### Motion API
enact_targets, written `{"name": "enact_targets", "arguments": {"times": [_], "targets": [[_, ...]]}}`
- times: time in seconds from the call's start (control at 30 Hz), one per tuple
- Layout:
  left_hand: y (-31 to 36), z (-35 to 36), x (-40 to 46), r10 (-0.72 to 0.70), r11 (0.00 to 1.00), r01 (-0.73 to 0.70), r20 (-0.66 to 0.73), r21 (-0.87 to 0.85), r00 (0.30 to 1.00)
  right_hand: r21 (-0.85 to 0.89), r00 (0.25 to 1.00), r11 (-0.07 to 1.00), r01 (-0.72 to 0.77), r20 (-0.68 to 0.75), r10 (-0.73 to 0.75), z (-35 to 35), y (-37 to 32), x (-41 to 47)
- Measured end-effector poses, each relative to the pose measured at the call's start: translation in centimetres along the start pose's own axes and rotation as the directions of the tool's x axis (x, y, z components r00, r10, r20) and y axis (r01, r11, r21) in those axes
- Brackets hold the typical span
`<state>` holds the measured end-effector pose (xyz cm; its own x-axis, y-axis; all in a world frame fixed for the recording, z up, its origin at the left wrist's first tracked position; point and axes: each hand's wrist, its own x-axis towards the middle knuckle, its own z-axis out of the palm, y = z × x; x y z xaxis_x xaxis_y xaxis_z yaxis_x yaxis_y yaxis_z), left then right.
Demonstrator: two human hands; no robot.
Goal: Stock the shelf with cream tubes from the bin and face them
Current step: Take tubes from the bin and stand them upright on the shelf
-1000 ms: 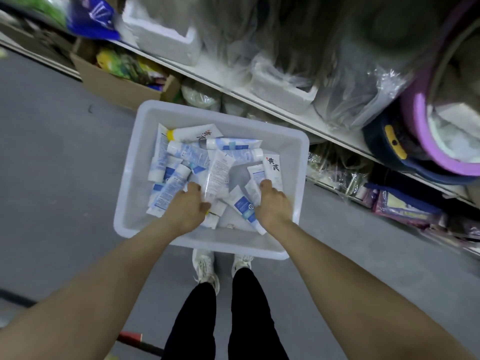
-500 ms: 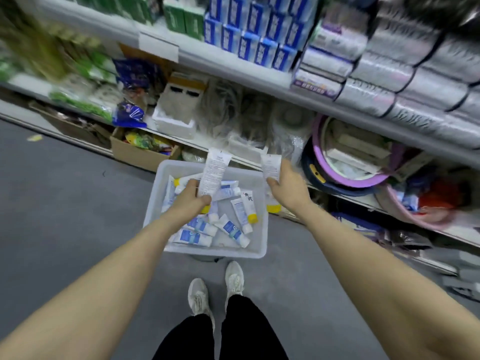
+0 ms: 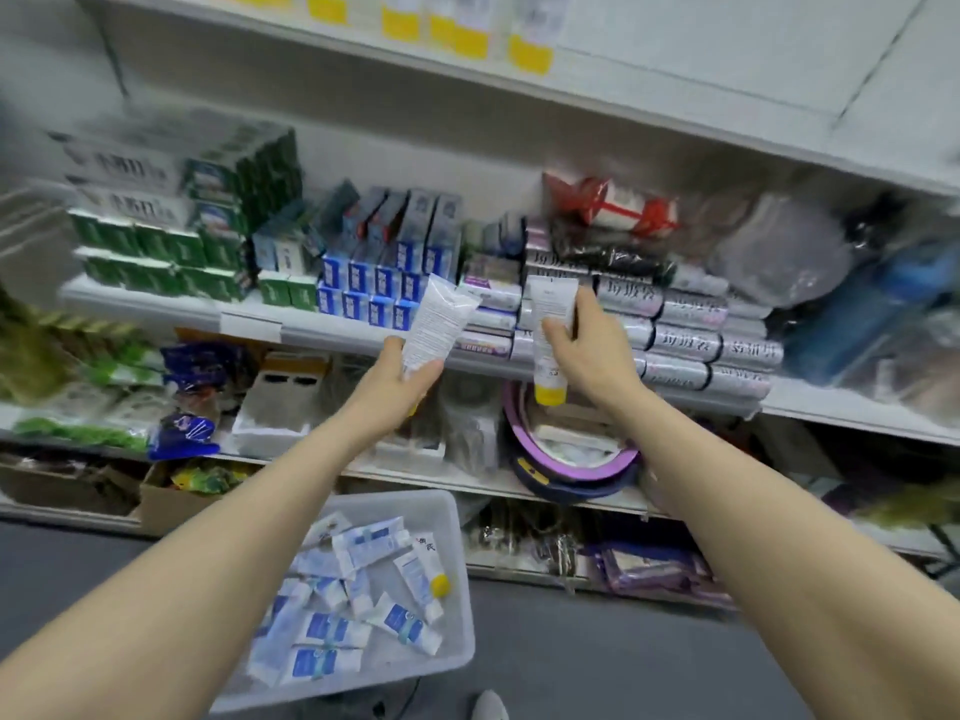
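A: The left hand [image 3: 397, 379] grips a flat white tube [image 3: 437, 324] by its lower end, crimped end up and tilted right, its face covered in fine print.

B: And the right hand [image 3: 582, 345]?

A: Fingers curled round a second white tube [image 3: 551, 324], upright, its round yellow cap [image 3: 548, 394] pointing down. Both are raised in front of the shelf [image 3: 332, 332] edge, near the blue cartons [image 3: 374, 288] and the glossy silver rolls [image 3: 685, 324].

B: The rest of the stock?

A: Low and near, on the grey floor, a translucent plastic bin [image 3: 457, 543] holds a loose heap of soft white-and-blue tubes [image 3: 358, 605], lying every way.
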<state>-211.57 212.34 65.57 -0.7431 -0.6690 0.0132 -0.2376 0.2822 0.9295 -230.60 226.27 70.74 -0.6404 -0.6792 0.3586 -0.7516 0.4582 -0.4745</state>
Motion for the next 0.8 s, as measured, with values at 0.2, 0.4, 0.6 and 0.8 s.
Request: {"name": "enact_targets", "arguments": {"times": [0.2,0.4,0.6,0.8], "targets": [[8.8,-1.0,4.4,0.285,0.933,-0.227,-0.185,0.28,0.941,0.036,0.969,0.988,0.15,-0.203,-0.139,-8.9,-2.0,5.4],[17.1,-1.0,7.6,0.41,0.911,-0.36,-0.348,0.199,0.843,0.089,0.918,0.963,0.255,-0.336,-0.212,-15.9,-2.6,11.9],[22.6,-1.2,11.1,0.453,0.89,-0.42,-0.458,0.179,0.765,0.123,0.869,0.938,0.325,-0.43,-0.245,-20.6,-2.5,18.4],[25.3,-1.4,14.3,0.406,0.909,-0.378,-0.58,0.176,0.706,0.139,0.865,0.916,0.377,-0.406,-0.294,-21.2,-1.4,23.8]]}}
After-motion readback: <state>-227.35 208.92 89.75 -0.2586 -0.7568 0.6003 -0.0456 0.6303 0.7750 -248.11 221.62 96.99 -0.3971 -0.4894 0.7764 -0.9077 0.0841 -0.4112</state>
